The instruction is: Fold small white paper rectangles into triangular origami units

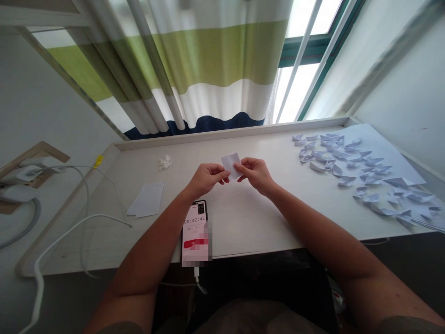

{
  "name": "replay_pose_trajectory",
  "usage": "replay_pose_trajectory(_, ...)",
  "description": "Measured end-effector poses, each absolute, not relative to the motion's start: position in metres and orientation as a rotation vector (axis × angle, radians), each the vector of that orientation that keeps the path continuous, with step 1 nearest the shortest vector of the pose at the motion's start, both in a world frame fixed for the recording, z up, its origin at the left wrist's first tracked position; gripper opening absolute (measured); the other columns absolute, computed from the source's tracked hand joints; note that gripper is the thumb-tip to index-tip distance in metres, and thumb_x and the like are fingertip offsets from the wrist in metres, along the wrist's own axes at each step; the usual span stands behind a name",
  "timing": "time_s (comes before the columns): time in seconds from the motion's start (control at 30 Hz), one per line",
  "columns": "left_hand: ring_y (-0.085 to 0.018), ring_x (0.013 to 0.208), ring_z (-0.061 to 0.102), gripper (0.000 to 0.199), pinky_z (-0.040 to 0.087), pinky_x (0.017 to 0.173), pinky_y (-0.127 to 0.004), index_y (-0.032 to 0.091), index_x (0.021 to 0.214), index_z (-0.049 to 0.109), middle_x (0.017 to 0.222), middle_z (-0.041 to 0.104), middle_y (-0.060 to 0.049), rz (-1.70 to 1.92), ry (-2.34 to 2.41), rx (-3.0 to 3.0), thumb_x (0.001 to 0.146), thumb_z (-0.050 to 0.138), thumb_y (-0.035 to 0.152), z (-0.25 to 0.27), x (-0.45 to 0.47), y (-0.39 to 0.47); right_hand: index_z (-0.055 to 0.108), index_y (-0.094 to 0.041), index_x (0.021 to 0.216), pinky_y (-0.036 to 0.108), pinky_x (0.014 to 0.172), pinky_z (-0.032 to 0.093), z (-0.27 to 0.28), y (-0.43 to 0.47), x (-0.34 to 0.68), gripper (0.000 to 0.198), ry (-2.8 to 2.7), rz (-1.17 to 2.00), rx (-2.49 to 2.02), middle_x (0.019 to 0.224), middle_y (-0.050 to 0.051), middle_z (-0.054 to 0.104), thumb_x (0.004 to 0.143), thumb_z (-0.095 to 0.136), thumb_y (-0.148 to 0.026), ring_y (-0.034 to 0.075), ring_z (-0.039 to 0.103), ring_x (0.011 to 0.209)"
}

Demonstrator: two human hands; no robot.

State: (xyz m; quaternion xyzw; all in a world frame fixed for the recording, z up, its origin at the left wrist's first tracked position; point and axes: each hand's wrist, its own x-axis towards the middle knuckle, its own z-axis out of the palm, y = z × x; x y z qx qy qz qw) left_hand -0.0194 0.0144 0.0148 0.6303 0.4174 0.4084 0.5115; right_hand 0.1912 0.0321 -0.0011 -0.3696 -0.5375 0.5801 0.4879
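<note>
A small, roughly square piece of white paper [231, 163] is held up above the middle of the white table. My left hand [207, 179] pinches its lower left edge between thumb and fingers. On the opposite side, my right hand [256, 174] grips the paper's right edge, with the thumb lying on its face. Whether the paper is folded in layers is too small to tell. Several folded paper boats [335, 155] lie spread over the right side of the table, away from both hands.
A phone [195, 232] with a running timer lies by the front edge, plugged into a cable. Flat paper sheets [148, 199] and a crumpled white scrap [165, 162] are on the left. White cables [83, 220] cross the left end. Larger white sheets [389, 148] lie under the boats.
</note>
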Motion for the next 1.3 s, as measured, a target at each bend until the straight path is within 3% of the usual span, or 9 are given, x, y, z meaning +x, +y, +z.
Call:
replay_pose_trajectory(0.2,-0.02,0.072,0.072,0.034,0.058,0.073,-0.035,0.017,0.087,0.084,0.078,0.08,-0.009,0.94,1.009,1.583,0.086,0.087,0.051,0.013,-0.024,0.017,0.072,-0.017,0.072,0.028,0.053,0.057,0.001,0.034,0.196,0.065,-1.419,1.35,-0.916,0.066,0.004,0.072,0.069,0.09,-0.08,0.016,0.066,0.058)
replay_pose_trajectory(0.37,-0.02,0.074,0.072,0.038,0.059,0.073,-0.034,0.016,0.086,0.083,0.079,0.079,-0.009,0.954,1.016,1.572,0.089,0.083,0.055,0.014,-0.023,0.017,0.068,-0.017,0.072,0.026,0.048,0.055,0.004,0.032,0.195,0.071,-1.392,1.369,-0.987,0.061,0.006,0.072,0.066,0.087,-0.086,0.017,0.068,0.051)
replay_pose_trajectory(0.67,-0.017,0.072,0.07,0.038,0.056,0.072,-0.031,0.013,0.092,0.08,0.078,0.078,-0.007,0.989,1.015,1.469,0.081,0.091,0.048,0.019,-0.016,0.012,0.065,-0.019,0.07,0.024,0.037,0.042,0.006,0.024,0.194,0.069,-1.407,1.304,-0.961,0.05,0.002,0.064,0.071,0.084,-0.086,0.014,0.057,0.038)
replay_pose_trajectory(0.8,-0.016,0.072,0.069,0.033,0.056,0.074,-0.031,0.014,0.088,0.08,0.077,0.077,-0.005,0.924,0.984,1.518,0.082,0.09,0.046,0.018,-0.015,0.01,0.061,-0.02,0.065,0.025,0.043,0.044,0.006,0.025,0.197,0.07,-1.468,1.247,-0.92,0.054,0.002,0.063,0.077,0.078,-0.086,0.014,0.058,0.046)
replay_pose_trajectory(1.0,-0.017,0.074,0.071,0.035,0.056,0.076,-0.031,0.014,0.089,0.081,0.08,0.079,-0.006,0.838,0.937,1.523,0.082,0.091,0.047,0.018,-0.012,0.006,0.056,-0.019,0.058,0.026,0.048,0.038,0.007,0.029,0.2,0.07,-1.507,1.108,-0.887,0.054,-0.001,0.053,0.086,0.072,-0.082,0.012,0.049,0.052)
replay_pose_trajectory(1.17,-0.019,0.075,0.074,0.042,0.057,0.073,-0.033,0.012,0.098,0.083,0.084,0.082,-0.011,0.873,0.964,1.522,0.085,0.089,0.052,0.017,-0.013,0.007,0.066,-0.018,0.071,0.028,0.05,0.047,0.003,0.027,0.198,0.075,-1.556,1.26,-0.892,0.06,0.004,0.066,0.086,0.063,-0.092,0.016,0.061,0.052)
replay_pose_trajectory(1.3,-0.02,0.077,0.076,0.048,0.057,0.075,-0.033,0.011,0.101,0.083,0.084,0.083,-0.011,0.973,0.967,1.46,0.082,0.092,0.054,0.016,-0.015,0.01,0.063,-0.018,0.057,0.027,0.055,0.046,0.002,0.024,0.198,0.084,-1.797,1.149,-0.984,0.052,0.005,0.065,0.092,0.05,-0.093,0.014,0.059,0.05)
